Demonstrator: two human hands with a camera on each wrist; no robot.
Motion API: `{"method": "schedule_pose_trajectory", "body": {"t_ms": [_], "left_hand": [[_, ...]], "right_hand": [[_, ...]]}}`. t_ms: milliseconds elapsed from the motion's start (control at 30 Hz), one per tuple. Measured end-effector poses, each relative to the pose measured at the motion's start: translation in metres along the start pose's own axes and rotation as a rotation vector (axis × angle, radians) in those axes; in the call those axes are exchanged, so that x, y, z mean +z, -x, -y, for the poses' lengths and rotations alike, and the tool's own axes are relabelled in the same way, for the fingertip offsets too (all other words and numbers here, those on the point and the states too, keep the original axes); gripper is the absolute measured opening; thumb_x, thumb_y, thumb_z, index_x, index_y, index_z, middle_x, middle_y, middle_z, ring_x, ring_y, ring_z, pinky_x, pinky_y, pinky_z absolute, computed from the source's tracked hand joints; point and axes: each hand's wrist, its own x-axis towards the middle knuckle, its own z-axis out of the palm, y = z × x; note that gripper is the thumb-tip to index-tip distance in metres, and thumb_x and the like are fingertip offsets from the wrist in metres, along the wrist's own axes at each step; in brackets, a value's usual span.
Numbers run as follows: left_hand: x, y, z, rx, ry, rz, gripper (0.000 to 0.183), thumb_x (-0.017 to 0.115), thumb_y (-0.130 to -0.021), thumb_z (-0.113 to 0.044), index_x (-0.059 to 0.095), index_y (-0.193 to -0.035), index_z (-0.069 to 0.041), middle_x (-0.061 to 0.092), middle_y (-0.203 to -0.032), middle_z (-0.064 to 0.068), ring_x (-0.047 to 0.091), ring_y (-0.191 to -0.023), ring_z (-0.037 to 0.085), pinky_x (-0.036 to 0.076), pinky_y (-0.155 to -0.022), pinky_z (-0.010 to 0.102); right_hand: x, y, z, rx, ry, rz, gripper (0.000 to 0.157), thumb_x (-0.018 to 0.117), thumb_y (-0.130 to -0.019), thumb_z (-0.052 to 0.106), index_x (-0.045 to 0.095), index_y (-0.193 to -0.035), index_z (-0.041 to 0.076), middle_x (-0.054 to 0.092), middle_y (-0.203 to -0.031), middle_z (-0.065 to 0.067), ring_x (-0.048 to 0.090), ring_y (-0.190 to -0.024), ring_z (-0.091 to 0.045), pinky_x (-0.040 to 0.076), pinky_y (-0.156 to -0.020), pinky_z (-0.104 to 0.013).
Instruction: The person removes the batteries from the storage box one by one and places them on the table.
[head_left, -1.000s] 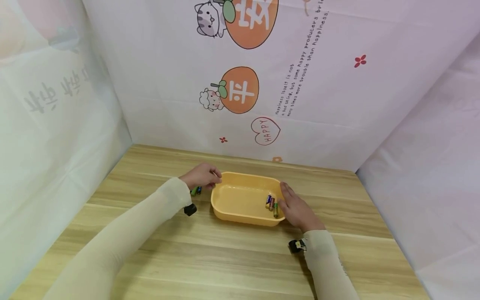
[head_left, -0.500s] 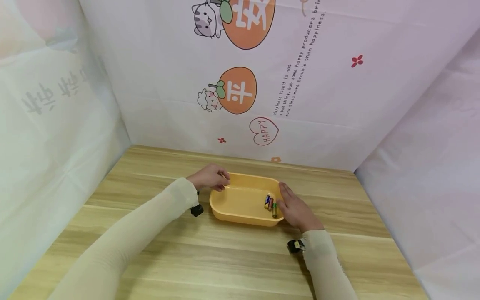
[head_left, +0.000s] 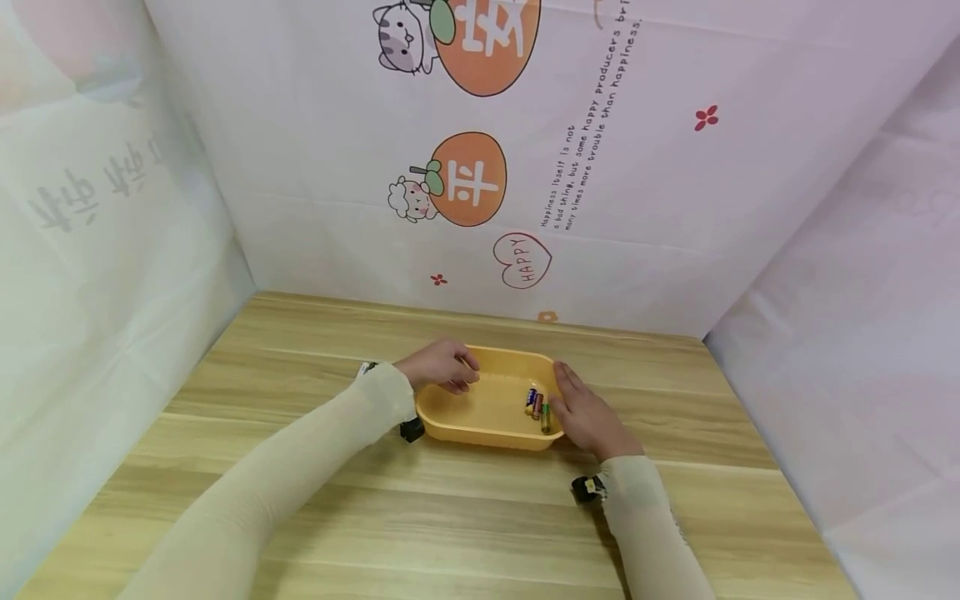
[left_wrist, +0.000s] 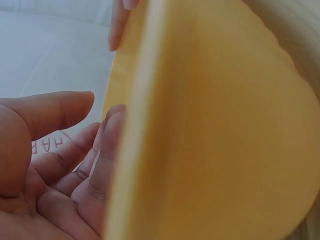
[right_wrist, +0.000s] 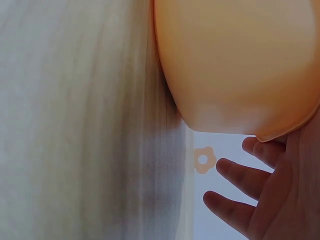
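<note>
Yellow-orange plastic tray (head_left: 487, 436), one: round-cornered, sitting upright on the wood-grain desk (head_left: 450, 525) toward its back edge, between a person's two hands.

Contents, three cylindrical batteries, lying close together on the tray floor at its right end: blue battery (head_left: 531, 398); reddish-brown battery (head_left: 537, 407), lying just beside it; green battery (head_left: 546, 420), lying nearest the person.

Left hand (head_left: 441, 365): reaching over the tray's left end, its fingers (left_wrist: 107, 150) bending loosely and its thumb standing clear of them; nothing is showing in its hold, though the tray wall is hiding part of the fingers from the wrist camera.

Right hand (head_left: 592, 415): resting against the tray's right end, just beside the batteries; its fingers are extending nearly straight, spreading slightly apart beyond the tray's outer wall, while its thumb is lying at the rim.

Sleeves (head_left: 300, 454), pair: cream, covering both forearms, a small black device (head_left: 412, 429) showing below each wrist.

Backdrop cloth (head_left: 637, 283), white: hanging behind the desk, displaying orange fruits, a cartoon cat, a sheep, sloping lines of English text and a red heart outline (head_left: 522, 261) reading "HAPPY".
</note>
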Motion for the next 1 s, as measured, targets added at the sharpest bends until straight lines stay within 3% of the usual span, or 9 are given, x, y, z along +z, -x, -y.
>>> {"method": "schedule_pose_trajectory", "body": {"t_ms": [300,633,900,1000], "left_hand": [[0.023,-0.009,0.009,-0.007,-0.037,0.021,0.015,0.071,-0.089,-0.010,0.067,-0.101,-0.002,0.069,-0.092,0.017,0.068,-0.076,0.025,0.059,-0.067,0.035],[0.039,-0.017,0.004,0.000,-0.043,0.011,0.017,0.072,-0.088,-0.012,0.065,-0.101,-0.003,0.068,-0.093,0.018,0.068,-0.078,0.030,0.058,-0.067,0.038],[0.044,-0.018,0.002,-0.031,0.046,-0.020,0.038,0.071,-0.088,-0.007,0.057,-0.121,0.008,0.063,-0.097,0.013,0.065,-0.092,0.033,0.058,-0.074,0.037],[0.049,-0.017,0.002,-0.023,0.028,-0.034,0.043,0.071,-0.088,-0.008,0.054,-0.125,0.008,0.062,-0.100,0.012,0.064,-0.094,0.034,0.058,-0.074,0.036]], "right_hand": [[0.004,-0.001,0.000,0.016,-0.014,0.001,0.062,0.032,-0.107,0.036,0.005,-0.157,0.012,0.010,-0.161,-0.008,0.017,-0.144,-0.031,0.022,-0.114,-0.052],[0.003,-0.003,0.000,0.014,-0.001,-0.002,0.063,0.032,-0.107,0.037,0.004,-0.157,0.011,0.009,-0.162,-0.009,0.015,-0.145,-0.030,0.022,-0.114,-0.052],[0.003,-0.003,0.001,0.020,-0.005,-0.005,0.063,0.033,-0.107,0.036,0.005,-0.157,0.011,0.009,-0.162,-0.009,0.016,-0.145,-0.031,0.022,-0.114,-0.052],[0.005,-0.004,0.004,0.029,-0.019,0.002,0.063,0.033,-0.107,0.036,0.005,-0.157,0.010,0.008,-0.162,-0.009,0.016,-0.144,-0.032,0.021,-0.114,-0.053]]}}
